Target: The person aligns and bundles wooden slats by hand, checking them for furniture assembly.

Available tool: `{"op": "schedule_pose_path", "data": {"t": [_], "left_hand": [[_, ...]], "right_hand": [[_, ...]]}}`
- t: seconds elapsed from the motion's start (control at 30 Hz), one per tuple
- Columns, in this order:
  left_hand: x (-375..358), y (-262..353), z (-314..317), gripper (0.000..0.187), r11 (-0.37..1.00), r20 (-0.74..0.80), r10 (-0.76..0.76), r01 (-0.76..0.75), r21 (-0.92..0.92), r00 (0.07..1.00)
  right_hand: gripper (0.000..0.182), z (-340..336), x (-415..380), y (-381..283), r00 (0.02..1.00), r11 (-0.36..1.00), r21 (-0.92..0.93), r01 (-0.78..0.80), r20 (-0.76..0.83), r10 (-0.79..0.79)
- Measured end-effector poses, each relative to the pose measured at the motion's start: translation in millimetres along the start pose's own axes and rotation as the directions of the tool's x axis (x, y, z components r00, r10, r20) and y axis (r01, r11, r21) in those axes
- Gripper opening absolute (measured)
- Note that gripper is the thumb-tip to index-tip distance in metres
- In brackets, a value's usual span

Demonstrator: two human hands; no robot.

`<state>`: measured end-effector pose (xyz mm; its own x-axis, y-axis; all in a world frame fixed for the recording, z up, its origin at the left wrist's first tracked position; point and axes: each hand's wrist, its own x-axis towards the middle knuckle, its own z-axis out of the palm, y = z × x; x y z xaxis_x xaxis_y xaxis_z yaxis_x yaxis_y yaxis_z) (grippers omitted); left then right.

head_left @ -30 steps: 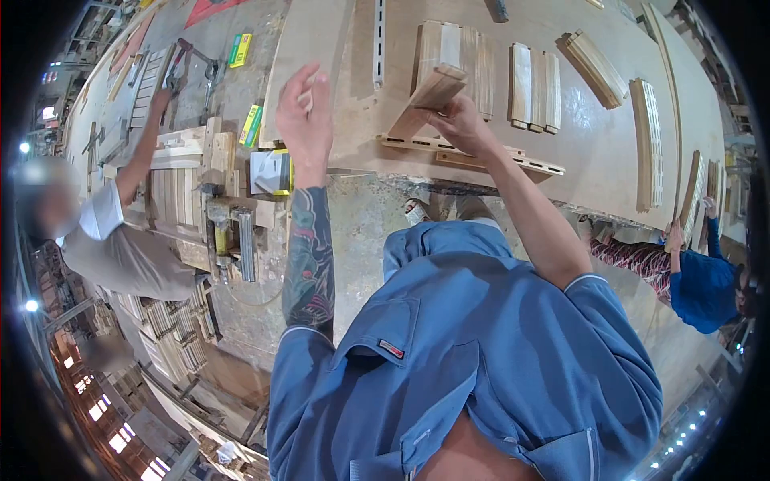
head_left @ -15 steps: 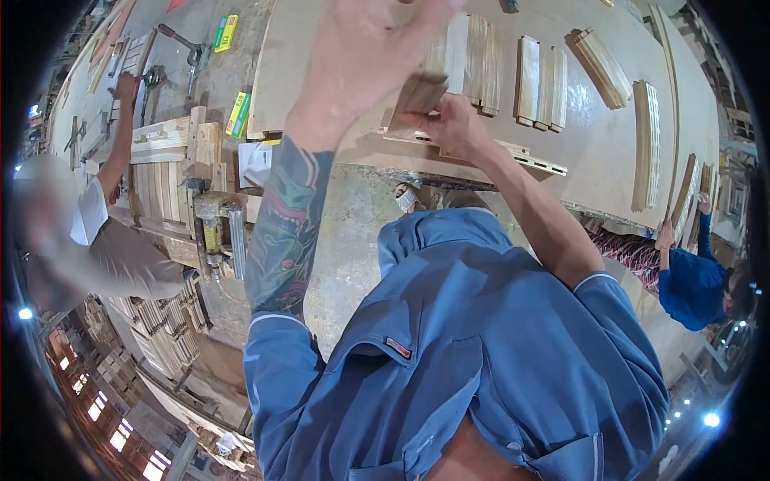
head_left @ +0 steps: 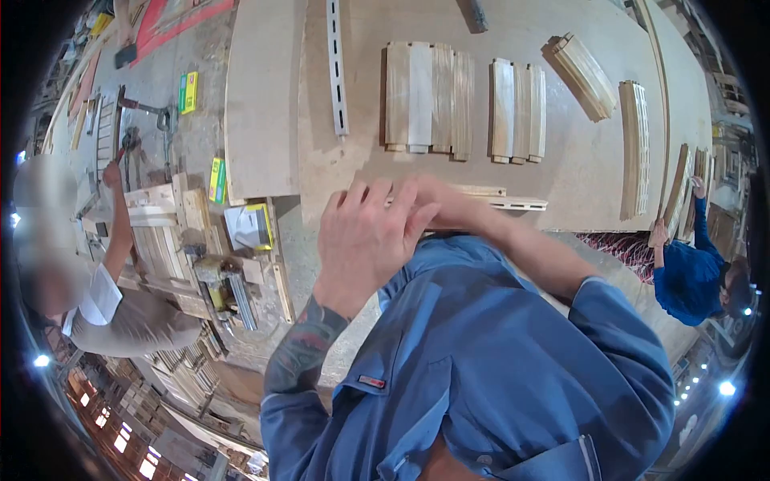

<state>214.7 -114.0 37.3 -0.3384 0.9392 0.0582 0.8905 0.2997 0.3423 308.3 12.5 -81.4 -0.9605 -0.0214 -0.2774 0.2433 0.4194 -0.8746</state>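
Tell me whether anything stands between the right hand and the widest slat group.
Nothing visible does: bare tabletop separates the right hand from the widest slat group. The left hand partly covers the right from view; the slotted strip lies beside the right forearm.

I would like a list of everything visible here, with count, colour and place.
table: one, light brown, centre
planks: many, brown and pale, on table
slotted strip: one, whitish, left of planks
short strips: at least two, pale, near edge
boxes: two, green and yellow, left
tools: several, dark, left
co-workers: at least two, blue and grey clothes, right and left
shirt: one, blue, bottom
left hand: one, bare, centre
right hand: one, bare, partly behind it
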Motion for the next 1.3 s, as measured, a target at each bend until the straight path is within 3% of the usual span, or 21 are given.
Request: {"op": "schedule_pose_path", "data": {"t": [0.03, 0.07, 0.1, 0.13, 0.17, 0.3, 0.37, 0.4, 0.47, 0.5, 0.57, 0.63, 0.7, 0.83, 0.87, 0.9, 0.97, 1.03, 1.17, 1.23, 1.3], "left_hand": [[0.4, 0.5, -0.6, 0.037, 1.000, 0.000, 0.004, -0.004, 0.004, 1.000], [-0.5, 1.8, -1.3, 0.038, 1.000, 0.018, -0.020, 0.020, 0.012, 1.000], [-0.3, 2.8, -1.6, 0.039, 0.999, 0.038, -0.049, 0.048, 0.023, 0.998], [0.8, 3.0, -2.1, 0.039, 0.998, 0.044, -0.052, 0.051, 0.028, 0.998], [0.9, 4.0, -3.1, 0.038, 0.997, 0.050, -0.064, 0.062, 0.038, 0.997], [-1.2, 5.1, -2.1, 0.038, 0.997, 0.043, -0.081, 0.081, 0.009, 0.996], [-2.6, 3.5, -0.1, 0.040, 0.995, 0.032, -0.090, 0.091, -0.028, 0.995], [-4.5, 2.9, 0.7, 0.041, 0.993, 0.024, -0.097, 0.098, -0.060, 0.995], [-7.6, 2.9, 0.0, 0.041, 0.990, -0.002, -0.092, 0.091, -0.108, 0.996], [-7.6, 1.9, -0.8, 0.041, 0.986, -0.033, -0.086, 0.080, -0.149, 0.996], [-7.5, 0.3, -5.2, 0.037, 0.988, -0.060, -0.059, 0.050, -0.149, 0.996], [-3.6, 2.0, -10.3, 0.032, 0.986, -0.218, -0.030, -0.007, -0.168, 0.975], [7.0, 8.4, -16.0, 0.030, 0.982, -0.324, -0.019, -0.043, -0.183, 0.946], [11.3, 5.4, 0.2, 0.033, 0.901, -0.335, -0.191, 0.028, -0.434, 0.923], [9.5, 4.8, 5.9, 0.035, 0.876, -0.288, -0.238, 0.076, -0.477, 0.928], [8.0, 6.6, 9.3, 0.035, 0.872, -0.285, -0.244, 0.081, -0.483, 0.927], [8.2, 9.8, 8.9, 0.036, 0.944, -0.321, -0.216, 0.112, -0.311, 0.922], [9.1, 5.3, 11.7, 0.037, 0.937, -0.332, -0.211, 0.094, -0.336, 0.919], [6.5, 5.2, 7.8, 0.044, 0.911, -0.231, -0.245, 0.142, -0.388, 0.942], [6.1, 5.1, 9.3, 0.046, 0.915, -0.235, -0.245, 0.144, -0.378, 0.941], [5.7, 5.2, 10.6, 0.048, 0.920, -0.236, -0.235, 0.137, -0.367, 0.943]], "right_hand": [[0.048, -34.7, 16.7, 12.6, 0.982, 0.979, -0.145, -0.142, 0.104, 0.158], [0.047, -51.9, 32.4, 69.7, 0.986, 0.981, -0.194, 0.005, -0.162, -0.037], [0.048, -89.4, 61.9, 87.3, 0.945, 0.973, -0.138, -0.183, -0.299, 0.135], [0.044, -113.6, 94.7, 125.2, 0.844, 0.958, -0.262, -0.116, -0.535, -0.044], [0.039, -135.0, 121.7, 155.5, 0.775, 0.790, -0.566, -0.236, -0.600, -0.199], [0.037, -134.0, 120.4, 159.0, 0.700, 0.576, -0.724, -0.379, -0.632, -0.334], [0.041, -123.1, 98.8, 134.6, 0.959, 0.768, -0.611, -0.191, -0.282, 0.014], [0.041, -107.8, 78.4, 114.6, 0.960, 0.768, -0.611, -0.191, -0.280, 0.016], [0.040, -78.9, 44.2, 77.2, 0.926, 0.970, -0.198, -0.143, -0.371, 0.061], [0.040, -75.3, 51.8, 90.9, 0.928, 0.970, -0.207, -0.129, -0.371, 0.044], [0.044, -78.1, 82.0, 140.9, 0.694, 0.881, -0.431, -0.194, -0.696, -0.188], [0.051, -99.5, 105.1, 153.8, 0.711, 0.867, -0.399, -0.297, -0.699, -0.078], [0.057, -109.0, 117.7, 144.6, 0.794, 0.610, -0.614, -0.501, -0.607, 0.040], [0.057, -96.4, 98.2, 115.1, 0.822, 0.610, -0.667, -0.427, -0.567, -0.045], [0.060, -103.7, 80.7, 94.3, 0.788, 0.940, -0.239, -0.242, -0.613, 0.047], [0.062, -103.2, 64.2, 80.3, 0.776, 0.964, 0.264, 0.016, -0.611, 0.155], [0.047, -69.0, 20.6, 64.1, 0.815, 0.936, 0.322, 0.140, -0.574, 0.076], [0.032, -37.3, -19.1, 55.6, 0.936, 0.956, 0.284, -0.081, -0.308, 0.171], [0.022, -3.1, -55.8, 25.9, 0.852, 0.975, 0.220, 0.017, -0.513, 0.101], [0.018, 12.6, -52.0, 23.6, 0.830, 0.851, 0.466, 0.242, -0.554, 0.068], [0.018, 16.7, -48.9, 23.5, 0.829, 0.948, 0.272, 0.167, -0.559, 0.014]]}}
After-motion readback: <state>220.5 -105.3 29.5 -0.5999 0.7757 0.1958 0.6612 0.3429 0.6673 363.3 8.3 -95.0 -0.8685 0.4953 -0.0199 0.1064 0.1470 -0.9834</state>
